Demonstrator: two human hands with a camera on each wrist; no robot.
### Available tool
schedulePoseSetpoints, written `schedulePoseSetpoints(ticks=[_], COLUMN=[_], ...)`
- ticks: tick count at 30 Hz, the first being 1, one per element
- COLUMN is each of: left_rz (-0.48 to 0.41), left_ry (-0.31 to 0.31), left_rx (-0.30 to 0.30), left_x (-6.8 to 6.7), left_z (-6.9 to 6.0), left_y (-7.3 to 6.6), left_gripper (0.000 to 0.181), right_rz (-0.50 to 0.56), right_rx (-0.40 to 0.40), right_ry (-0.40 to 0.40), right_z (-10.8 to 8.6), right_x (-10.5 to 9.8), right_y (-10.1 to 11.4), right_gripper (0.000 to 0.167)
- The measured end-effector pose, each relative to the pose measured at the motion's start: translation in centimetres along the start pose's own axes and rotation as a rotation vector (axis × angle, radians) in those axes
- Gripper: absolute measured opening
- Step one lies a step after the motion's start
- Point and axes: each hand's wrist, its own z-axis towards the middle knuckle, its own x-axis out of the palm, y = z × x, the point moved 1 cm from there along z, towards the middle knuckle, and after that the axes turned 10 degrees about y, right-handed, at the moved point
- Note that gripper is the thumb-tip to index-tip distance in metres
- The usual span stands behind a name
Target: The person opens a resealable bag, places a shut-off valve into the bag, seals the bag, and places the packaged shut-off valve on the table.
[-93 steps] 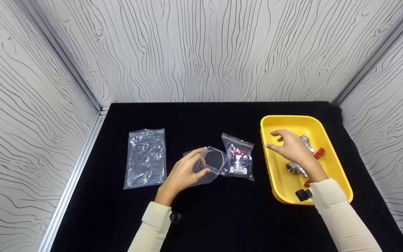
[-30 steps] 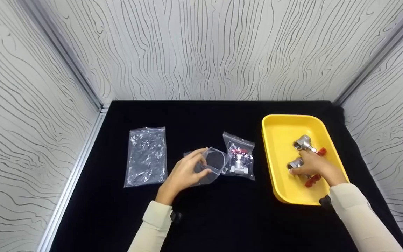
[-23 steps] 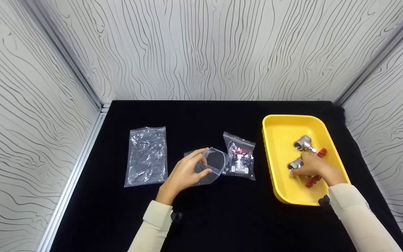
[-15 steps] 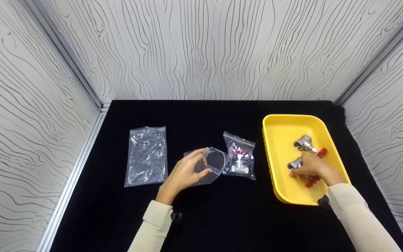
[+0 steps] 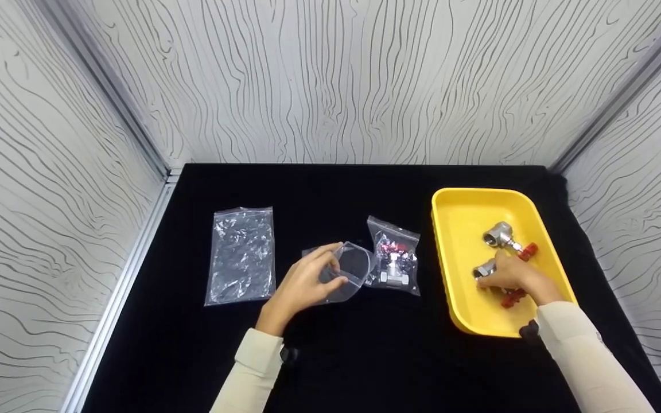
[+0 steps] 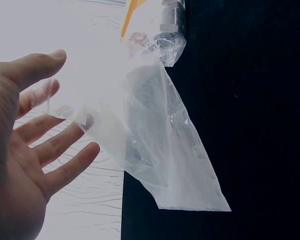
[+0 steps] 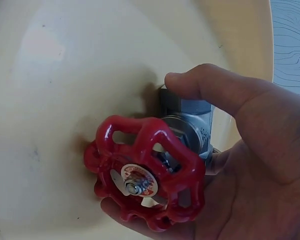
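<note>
Toward the right edge of the black-covered tabletop (image 5: 365, 355), a person's right hand (image 5: 513, 273) gripped a silver metal valve (image 5: 484, 269) with a red handwheel (image 7: 144, 180) between thumb and fingers; it lay in a yellow plastic tray (image 5: 461, 221), between middle and near edge. Around the tabletop's middle, the left hand (image 5: 303, 282) had its fingers spread at the gaping mouth of a clear plastic bag (image 5: 358, 263). To me this looked like the picking-up step; the next move called for a firm lift over the tray's rim.
</note>
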Motion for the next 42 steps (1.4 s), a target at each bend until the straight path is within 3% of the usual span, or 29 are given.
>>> schedulePoseSetpoints(ticks=[7, 15, 22, 26, 42], left_rz=[0.011, -0.006, -0.011, -0.013, -0.008], left_ry=[-0.026, -0.001, -0.007, -0.008, -0.002], left_rx=[0.047, 0.010, 0.023, 0.023, 0.027], left_x=[0.11, 0.13, 0.03, 0.10, 0.13], left_z=[0.00, 0.01, 0.00, 0.04, 0.13], left_y=[0.10, 0.15, 0.00, 0.03, 0.06], left_gripper=[0.023, 0.023, 0.023, 0.023, 0.024], right_rz=[0.071, 0.077, 0.057, 0.029, -0.024], right_rx=[0.022, 0.024, 0.011, 0.002, 0.020], right_ry=[0.032, 0.042, -0.022, -0.064, -0.130], right_z=[-0.18, -0.43, -0.18, 0.01, -0.20], right_x=[0.09, -0.15, -0.54, -0.68, -0.70], right_y=[0.08, -0.01, -0.02, -0.21, -0.56], right_gripper=[0.050, 0.068, 0.039, 0.034, 0.056])
